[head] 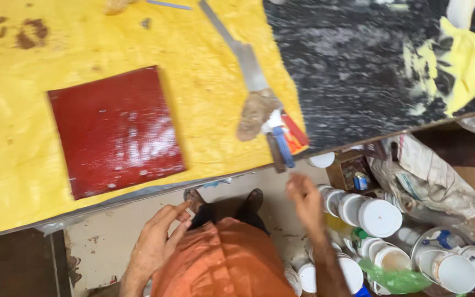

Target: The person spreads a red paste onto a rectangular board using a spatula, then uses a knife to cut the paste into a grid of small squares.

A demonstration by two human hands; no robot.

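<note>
A glossy dark red square panel (115, 132) lies flat on a yellow sheet (23, 165) that covers the table. My left hand (158, 239) hangs below the table's edge with fingers spread, holding nothing. My right hand (305, 199) is blurred, loosely curled and empty, just below the table's front edge. Right above it a long metal scraper (247, 60) rests on the sheet, its caked handle end beside a red and blue tool (286, 140) that juts over the edge. I wear an orange cloth (224, 261), and my feet show on the floor.
The table's right part is bare black stone (358, 60) with a crumpled yellow cloth (465, 63). On the floor at right stand several white plastic tubs (377, 217), a green bag (394, 278) and crumpled sacks (430, 176).
</note>
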